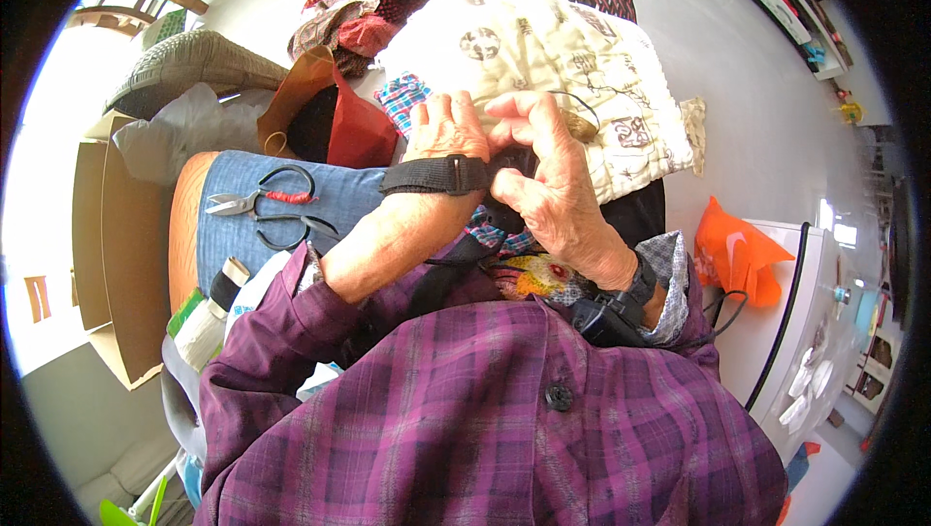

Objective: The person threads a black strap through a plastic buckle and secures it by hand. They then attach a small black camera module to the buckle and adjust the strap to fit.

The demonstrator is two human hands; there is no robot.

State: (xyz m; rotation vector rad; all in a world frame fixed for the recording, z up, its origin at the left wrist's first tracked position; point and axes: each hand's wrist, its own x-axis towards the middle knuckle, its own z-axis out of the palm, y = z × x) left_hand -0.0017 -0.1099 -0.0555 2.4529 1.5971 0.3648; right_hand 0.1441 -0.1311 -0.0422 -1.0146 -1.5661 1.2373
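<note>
My left hand [446, 128] and my right hand [548, 187] meet at the middle of the view, fingers pinched together on a small piece of dark fabric [512, 162]. A thin dark thread [580, 99] loops up from my right fingertips. A black strap [436, 175] wraps my left wrist. Behind the hands lies a cream quilted cloth [543, 51] with dark printed motifs. What the fingers pinch is mostly hidden.
Two pairs of scissors [262, 201] lie on blue denim [320, 196] to the left. Fabric scraps [359, 2], a brown bag [305, 90], a woven cushion [184, 61] and a cardboard box [107, 255] surround them. An orange bag [737, 250] sits beside a white appliance [805, 332] on the right.
</note>
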